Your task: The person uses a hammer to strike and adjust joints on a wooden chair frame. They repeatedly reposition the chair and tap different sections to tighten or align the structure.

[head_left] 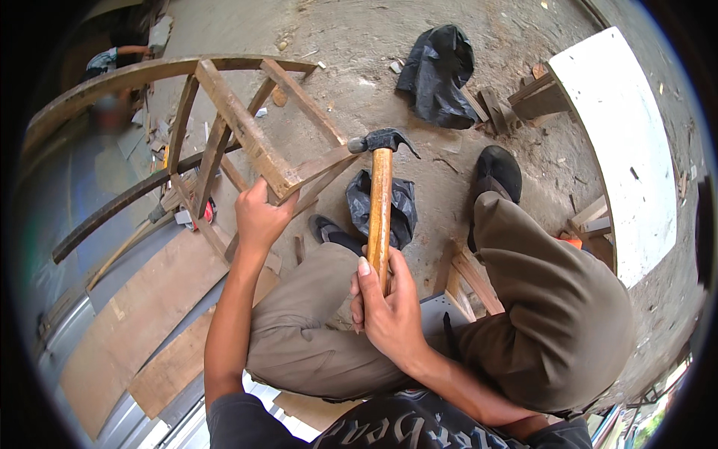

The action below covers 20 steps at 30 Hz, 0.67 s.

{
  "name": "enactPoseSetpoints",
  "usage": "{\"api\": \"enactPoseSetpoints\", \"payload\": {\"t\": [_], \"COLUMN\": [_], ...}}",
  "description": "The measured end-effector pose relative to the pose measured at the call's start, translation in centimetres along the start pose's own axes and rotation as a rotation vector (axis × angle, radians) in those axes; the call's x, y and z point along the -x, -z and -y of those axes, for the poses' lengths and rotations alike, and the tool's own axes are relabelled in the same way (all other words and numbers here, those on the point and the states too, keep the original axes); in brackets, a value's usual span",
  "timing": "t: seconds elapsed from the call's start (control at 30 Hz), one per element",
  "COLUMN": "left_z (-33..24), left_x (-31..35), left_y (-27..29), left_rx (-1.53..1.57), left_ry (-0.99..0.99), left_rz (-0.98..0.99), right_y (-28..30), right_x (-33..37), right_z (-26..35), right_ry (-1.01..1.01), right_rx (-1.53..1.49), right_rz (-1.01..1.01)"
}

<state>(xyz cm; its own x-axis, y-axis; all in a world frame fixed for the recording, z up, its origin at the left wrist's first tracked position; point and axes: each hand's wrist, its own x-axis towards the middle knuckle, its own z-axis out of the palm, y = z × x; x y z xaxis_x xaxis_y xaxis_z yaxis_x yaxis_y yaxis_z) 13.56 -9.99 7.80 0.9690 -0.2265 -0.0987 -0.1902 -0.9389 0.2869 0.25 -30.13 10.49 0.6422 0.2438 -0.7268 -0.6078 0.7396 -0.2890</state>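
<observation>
My right hand (pixel 387 303) is closed round the lower handle of a claw hammer (pixel 381 194), held upright before my lap. Its handle is yellowish wood, and its dark head has the claw turned to the right. The hammer's face is right beside the corner of a wooden frame (pixel 247 127); I cannot tell whether they touch. My left hand (pixel 263 215) grips the near end of that frame, fingers wrapped round a bar and partly hidden. The frame is built of several brown slats and long rails, and it stretches away to the upper left.
Black plastic bags (pixel 440 75) lie on the rough concrete floor (pixel 340 45). A white board (pixel 624 150) on wooden legs stands at the right. Brown flat boards (pixel 142 322) lie at the lower left. Another person's arm (pixel 133 50) shows at the far upper left.
</observation>
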Motion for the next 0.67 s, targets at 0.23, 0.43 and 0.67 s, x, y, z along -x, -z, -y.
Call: {"api": "enactPoseSetpoints", "payload": {"t": [0.23, 0.43, 0.67], "left_z": [0.1, 0.3, 1.4], "left_x": [-0.2, -0.3, -1.0], "left_y": [0.8, 0.4, 0.2], "left_rx": [0.041, -0.002, -0.05], "left_ry": [0.016, 0.033, -0.021], "left_rz": [0.061, 0.071, 0.072], "right_y": [-0.9, -1.5, -1.7], "right_x": [2.1, 3.3, 3.8], "right_z": [-1.0, -1.4, -2.4], "right_ry": [-0.005, 0.076, 0.086], "right_rx": [-0.021, 0.005, 0.039], "right_rz": [0.035, 0.048, 0.067]}}
